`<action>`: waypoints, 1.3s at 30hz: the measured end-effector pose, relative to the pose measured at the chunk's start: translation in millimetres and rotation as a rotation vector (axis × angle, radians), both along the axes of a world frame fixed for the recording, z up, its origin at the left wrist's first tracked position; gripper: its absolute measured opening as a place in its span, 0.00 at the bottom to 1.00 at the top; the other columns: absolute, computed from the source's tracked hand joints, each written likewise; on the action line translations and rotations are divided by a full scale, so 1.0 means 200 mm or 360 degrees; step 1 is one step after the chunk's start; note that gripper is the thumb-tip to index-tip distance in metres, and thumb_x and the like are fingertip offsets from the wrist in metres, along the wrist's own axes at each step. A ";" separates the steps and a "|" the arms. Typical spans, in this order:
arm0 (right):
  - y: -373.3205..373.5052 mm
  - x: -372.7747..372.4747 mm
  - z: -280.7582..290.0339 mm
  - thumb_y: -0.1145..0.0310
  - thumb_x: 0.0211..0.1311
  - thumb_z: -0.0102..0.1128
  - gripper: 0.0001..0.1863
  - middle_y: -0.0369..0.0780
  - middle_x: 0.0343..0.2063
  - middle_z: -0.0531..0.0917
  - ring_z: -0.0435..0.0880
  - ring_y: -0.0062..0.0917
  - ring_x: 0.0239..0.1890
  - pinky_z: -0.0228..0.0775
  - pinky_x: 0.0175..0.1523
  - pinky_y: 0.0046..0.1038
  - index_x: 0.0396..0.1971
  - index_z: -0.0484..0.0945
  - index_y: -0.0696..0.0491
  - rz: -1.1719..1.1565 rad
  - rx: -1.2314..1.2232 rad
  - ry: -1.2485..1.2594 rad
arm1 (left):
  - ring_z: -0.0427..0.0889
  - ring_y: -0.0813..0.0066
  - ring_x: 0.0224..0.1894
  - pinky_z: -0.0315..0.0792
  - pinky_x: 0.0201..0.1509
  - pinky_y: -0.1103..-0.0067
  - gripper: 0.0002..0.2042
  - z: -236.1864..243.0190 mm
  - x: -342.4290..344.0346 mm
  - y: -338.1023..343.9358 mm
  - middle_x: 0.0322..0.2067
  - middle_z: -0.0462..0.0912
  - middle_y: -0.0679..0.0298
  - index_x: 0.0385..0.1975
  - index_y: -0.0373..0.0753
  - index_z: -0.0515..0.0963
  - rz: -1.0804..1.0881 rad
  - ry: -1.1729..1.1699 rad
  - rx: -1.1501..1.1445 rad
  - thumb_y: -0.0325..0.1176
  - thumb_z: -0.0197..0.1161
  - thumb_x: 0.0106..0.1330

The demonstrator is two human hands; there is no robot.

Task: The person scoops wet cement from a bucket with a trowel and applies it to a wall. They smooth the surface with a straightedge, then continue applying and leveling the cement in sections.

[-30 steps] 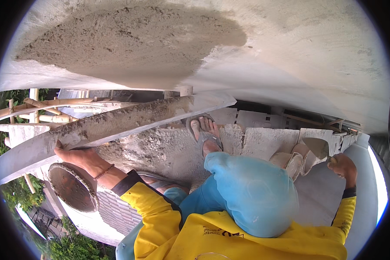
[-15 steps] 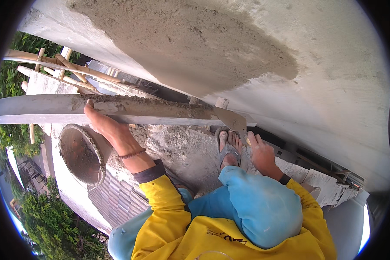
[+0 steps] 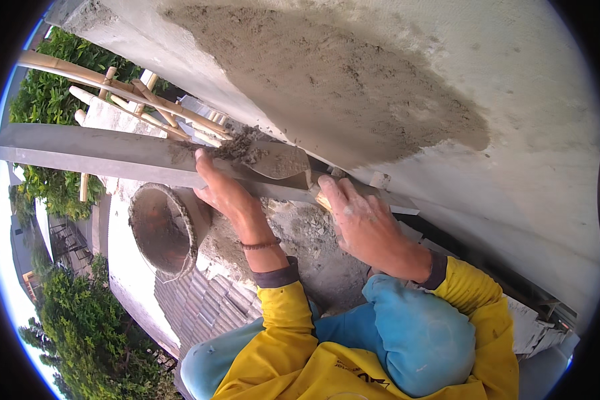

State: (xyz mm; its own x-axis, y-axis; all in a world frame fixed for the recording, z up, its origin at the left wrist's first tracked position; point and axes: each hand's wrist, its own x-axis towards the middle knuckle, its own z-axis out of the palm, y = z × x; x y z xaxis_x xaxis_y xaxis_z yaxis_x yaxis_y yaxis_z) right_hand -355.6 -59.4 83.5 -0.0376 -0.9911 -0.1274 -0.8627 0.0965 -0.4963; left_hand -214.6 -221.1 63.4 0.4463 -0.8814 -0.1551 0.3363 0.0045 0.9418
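Note:
My left hand [image 3: 225, 193] is closed round the near edge of a long grey straightedge [image 3: 93, 150], its thumb on the upper face. The straightedge lies crosswise in front of me, close to the wall. In my right hand [image 3: 363, 217] is the wooden handle of a trowel [image 3: 281, 160]. The metal blade rests flat along the straightedge, just right of my left hand. A heap of wet mortar [image 3: 242, 143] sits at the blade's far-left edge. Beyond it, a dark patch of fresh mortar [image 3: 353, 87] covers part of the pale wall [image 3: 520, 113].
A mortar-crusted bucket [image 3: 163, 230] stands left of my left forearm. Bamboo poles [image 3: 123, 87] cross at the far left. Below are a tiled roof [image 3: 203, 307] and green trees [image 3: 86, 333]. A narrow gap runs along the foot of the wall at right.
My right hand has swept the trowel leftward along the straightedge, gathering the spread mortar into a heap near my left hand. The view has shifted, and my foot is now hidden.

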 end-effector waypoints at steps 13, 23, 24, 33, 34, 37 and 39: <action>0.40 -0.08 -0.36 0.75 0.62 0.54 0.29 0.51 0.40 0.80 0.87 0.46 0.33 0.81 0.35 0.41 0.62 0.61 0.64 0.0078 0.0054 0.0453 | 0.68 0.62 0.59 0.60 0.66 0.70 0.45 -0.14 0.07 -0.03 0.56 0.69 0.48 0.63 0.22 0.61 0.0180 -0.0514 0.0068 0.68 0.34 0.74; -0.23 0.20 0.07 0.69 0.60 0.59 0.30 0.42 0.33 0.77 0.82 0.23 0.22 0.75 0.21 0.21 0.60 0.65 0.64 0.0425 -0.0383 0.0635 | 0.55 0.55 0.72 0.43 0.78 0.68 0.52 -0.05 0.06 0.04 0.71 0.54 0.40 0.72 0.23 0.46 0.0049 -0.0475 0.0155 0.72 0.14 0.68; -0.26 0.23 0.09 0.70 0.60 0.59 0.29 0.44 0.35 0.77 0.83 0.25 0.22 0.77 0.23 0.22 0.60 0.64 0.64 0.0428 -0.0367 0.0591 | 0.56 0.56 0.72 0.44 0.78 0.68 0.52 -0.05 0.06 0.04 0.71 0.56 0.40 0.72 0.23 0.48 0.0008 -0.0459 0.0104 0.72 0.15 0.68; -0.52 0.23 0.24 0.77 0.57 0.62 0.29 0.48 0.38 0.78 0.85 0.40 0.33 0.81 0.35 0.32 0.59 0.64 0.61 0.0369 -0.0699 -0.0243 | 0.67 0.59 0.64 0.60 0.70 0.68 0.48 -0.09 0.12 0.06 0.63 0.68 0.45 0.66 0.22 0.58 -0.0270 -0.0667 0.0111 0.70 0.30 0.73; -0.50 0.18 0.22 0.78 0.56 0.62 0.29 0.49 0.38 0.78 0.85 0.43 0.35 0.81 0.39 0.34 0.59 0.64 0.60 0.0364 -0.0827 -0.0467 | 0.70 0.61 0.61 0.63 0.66 0.68 0.44 -0.11 0.13 0.05 0.60 0.71 0.47 0.66 0.23 0.60 -0.0274 -0.0565 0.0161 0.66 0.41 0.73; -0.33 -0.04 0.11 0.74 0.57 0.65 0.28 0.51 0.38 0.80 0.83 0.50 0.38 0.76 0.40 0.45 0.56 0.65 0.58 0.0310 -0.0742 -0.0515 | 0.75 0.65 0.55 0.70 0.60 0.69 0.35 -0.14 0.18 -0.01 0.53 0.75 0.52 0.64 0.29 0.64 -0.0142 -0.0061 0.0012 0.52 0.63 0.70; -0.21 -0.13 -0.01 0.72 0.58 0.65 0.24 0.53 0.34 0.81 0.82 0.54 0.36 0.73 0.38 0.48 0.53 0.66 0.57 0.0124 -0.0543 -0.0687 | 0.78 0.65 0.52 0.73 0.57 0.68 0.31 -0.17 0.21 -0.04 0.51 0.76 0.53 0.62 0.30 0.66 -0.0045 -0.0072 -0.0088 0.49 0.63 0.70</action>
State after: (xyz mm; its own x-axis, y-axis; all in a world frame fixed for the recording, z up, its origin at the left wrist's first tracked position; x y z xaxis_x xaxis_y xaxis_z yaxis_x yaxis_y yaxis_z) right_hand -381.1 -101.7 80.5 0.0221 -0.9766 0.2140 -0.5723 -0.1879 -0.7982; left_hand -172.4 -229.0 30.2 0.4266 -0.9003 -0.0862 0.2943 0.0480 0.9545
